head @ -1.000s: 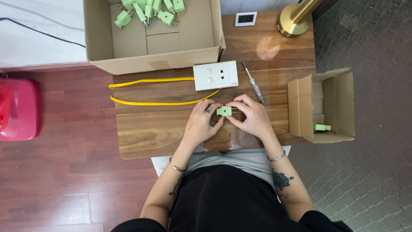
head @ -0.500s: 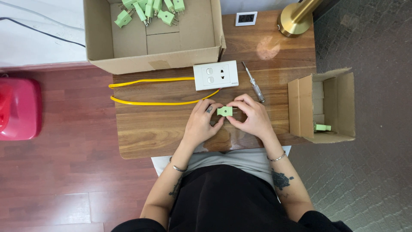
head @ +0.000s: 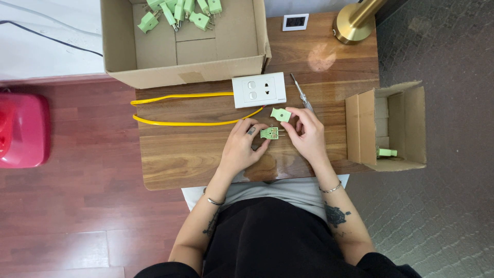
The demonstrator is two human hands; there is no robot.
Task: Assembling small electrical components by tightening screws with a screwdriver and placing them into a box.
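My left hand (head: 242, 149) pinches the green plug base (head: 270, 134), its inner terminals facing up, over the wooden table (head: 195, 154). My right hand (head: 307, 135) holds the separated green plug cover (head: 281, 114) at its fingertips, just above and to the right of the base. The two plug halves are apart. A white switch-and-socket plate (head: 259, 89) lies just beyond my hands, with a yellow cable (head: 180, 109) looping left from it. A screwdriver (head: 301, 92) lies right of the plate.
A large open cardboard box (head: 206, 51) at the table's far side holds several green plugs (head: 177, 10). A small open box (head: 393, 126) at the right holds one green plug (head: 387, 152). A brass lamp base (head: 352, 23) and a small white wall plate (head: 295, 21) stand at the back. A red object (head: 20, 128) sits on the floor left.
The green plug, held whole between both hands before, is now split: the cover has come away in my right hand while my left keeps the base.
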